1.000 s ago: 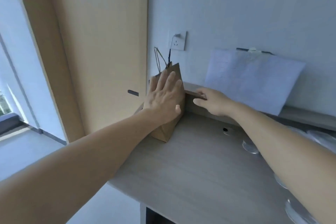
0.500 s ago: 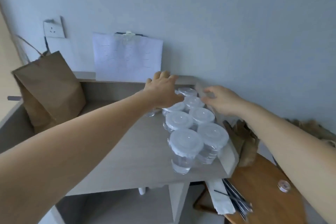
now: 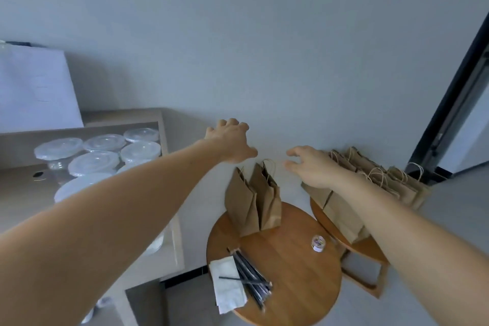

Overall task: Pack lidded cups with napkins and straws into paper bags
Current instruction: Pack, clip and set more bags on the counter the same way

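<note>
Both hands [image 3: 230, 141] [image 3: 313, 167] hover empty above paper bags [image 3: 248, 206]

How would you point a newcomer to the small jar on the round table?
Find the nearer round wooden table, low in the middle of the view. Brown bags stand at its back; napkins and straws lie at its front left. The jar sits alone near its right edge: tiny, round, with a pale speckled lid.
</note>
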A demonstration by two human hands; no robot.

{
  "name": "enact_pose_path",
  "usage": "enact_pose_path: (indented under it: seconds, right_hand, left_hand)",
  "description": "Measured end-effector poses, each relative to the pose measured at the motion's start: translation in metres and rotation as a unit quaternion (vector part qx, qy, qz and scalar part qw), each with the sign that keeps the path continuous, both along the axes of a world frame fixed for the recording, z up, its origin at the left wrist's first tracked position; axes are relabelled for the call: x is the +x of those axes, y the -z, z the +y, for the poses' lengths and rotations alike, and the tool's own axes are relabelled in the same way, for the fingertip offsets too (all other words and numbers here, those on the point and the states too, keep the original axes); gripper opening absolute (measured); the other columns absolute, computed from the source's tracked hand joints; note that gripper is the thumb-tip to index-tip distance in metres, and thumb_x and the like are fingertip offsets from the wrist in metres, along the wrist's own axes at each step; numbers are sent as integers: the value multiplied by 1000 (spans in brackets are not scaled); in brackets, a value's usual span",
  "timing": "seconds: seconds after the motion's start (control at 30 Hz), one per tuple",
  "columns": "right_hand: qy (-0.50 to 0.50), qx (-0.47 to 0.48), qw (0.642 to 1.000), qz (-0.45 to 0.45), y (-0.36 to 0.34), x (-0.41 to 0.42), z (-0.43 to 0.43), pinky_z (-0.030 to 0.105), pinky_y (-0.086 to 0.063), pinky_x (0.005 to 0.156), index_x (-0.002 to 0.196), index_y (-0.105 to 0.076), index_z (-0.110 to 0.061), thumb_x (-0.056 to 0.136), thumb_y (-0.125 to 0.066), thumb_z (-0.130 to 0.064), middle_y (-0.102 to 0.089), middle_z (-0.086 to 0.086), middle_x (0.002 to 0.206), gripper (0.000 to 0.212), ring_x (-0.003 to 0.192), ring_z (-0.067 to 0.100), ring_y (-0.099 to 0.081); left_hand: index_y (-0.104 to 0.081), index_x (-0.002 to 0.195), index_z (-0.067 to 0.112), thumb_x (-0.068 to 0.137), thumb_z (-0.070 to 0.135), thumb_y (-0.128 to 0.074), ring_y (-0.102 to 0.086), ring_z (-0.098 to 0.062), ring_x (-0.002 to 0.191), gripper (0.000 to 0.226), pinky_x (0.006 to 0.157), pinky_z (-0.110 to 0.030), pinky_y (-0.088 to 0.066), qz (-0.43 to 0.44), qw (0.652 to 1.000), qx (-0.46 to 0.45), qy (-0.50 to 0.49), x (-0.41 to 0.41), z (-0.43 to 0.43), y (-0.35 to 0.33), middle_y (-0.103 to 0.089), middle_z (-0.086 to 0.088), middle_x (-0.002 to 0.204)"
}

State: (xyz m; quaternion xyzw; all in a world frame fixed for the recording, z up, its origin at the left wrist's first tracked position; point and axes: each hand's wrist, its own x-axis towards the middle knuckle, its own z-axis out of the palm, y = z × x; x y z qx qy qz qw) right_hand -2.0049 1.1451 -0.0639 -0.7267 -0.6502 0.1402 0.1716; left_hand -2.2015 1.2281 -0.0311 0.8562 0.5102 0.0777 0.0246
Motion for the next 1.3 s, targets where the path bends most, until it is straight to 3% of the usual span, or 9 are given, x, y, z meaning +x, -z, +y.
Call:
enact_pose_path:
  seconds: [0.2,0.33,0.47,0.63,0.83,1.03,1.13,1.23,1.3]
  right_hand:
    - [32,-42,999,11,38,68,43,35,-36,110,148,-38,-9,100,-48,-42,-42,9,150,59,134,24,-44]
    - [51,-76,996,10,64,108,81,32,-41,92,119,-60,-17,99,-50,-41,-55,-10,103,33,96,10,-55]
    - [59,-96,994,14,84,139,121,32,-41,99,148,-39,-10,98,-51,-42,-43,6,151,60,128,23,-50]
    - [36,-140,989,30,125,165,175,31,-34,107,151,-32,-7,99,-51,-40,-33,8,157,64,141,24,-37]
    - [-32,-173,984,18,190,192,252,37,-33,112,150,-35,-7,98,-51,-45,-37,9,155,66,140,27,-38]
    - [-103,-205,973,22,264,209,316,39,-51,83,115,-64,-6,96,-51,-49,-67,14,112,49,106,33,-62]
    - [-134,-225,965,32,295,210,340,34,-48,64,81,-62,-14,96,-48,-50,-65,6,79,41,81,29,-64]
    - [-135,-218,965,54,317,210,348,33,-44,60,90,-59,-15,100,-45,-44,-61,2,80,33,77,25,-60]
    - [-141,-204,967,56,326,213,351,33,-43,60,81,-58,-15,101,-43,-33,-60,1,76,30,78,28,-61]
  left_hand:
    - [-29,151,23,89,51,-55,-27,-32,140,73,105,-50,-33,23,997,-67,1,80,59,41,-31,-6,154]
    - [-31,150,22,90,52,-53,-28,-33,140,71,105,-51,-35,8,996,-93,12,120,114,75,-33,-8,152]
    - [-31,150,22,89,48,-52,-30,-34,139,70,105,-51,-35,-2,991,-130,20,152,153,114,-35,-8,151]
    - [-45,133,20,86,50,-54,-42,-33,123,56,98,-50,-43,0,987,-163,15,170,189,157,-48,-9,133]
    - [-40,143,18,88,51,-53,-37,-35,132,66,102,-48,-38,-9,979,-193,-63,189,219,212,-43,-12,143]
    - [-36,148,17,92,47,-53,-31,-31,138,66,108,-45,-37,-37,960,-227,-160,201,213,252,-38,-10,151]
    - [-35,149,17,91,44,-53,-33,-29,137,66,108,-45,-38,-62,948,-237,-204,208,203,266,-39,-9,150]
    - [-36,149,17,91,41,-54,-34,-27,136,66,106,-42,-39,-68,938,-252,-228,213,193,279,-40,-7,149]
    - [-37,149,17,91,40,-54,-35,-26,135,64,105,-40,-38,-75,934,-254,-238,216,193,285,-41,-7,148]
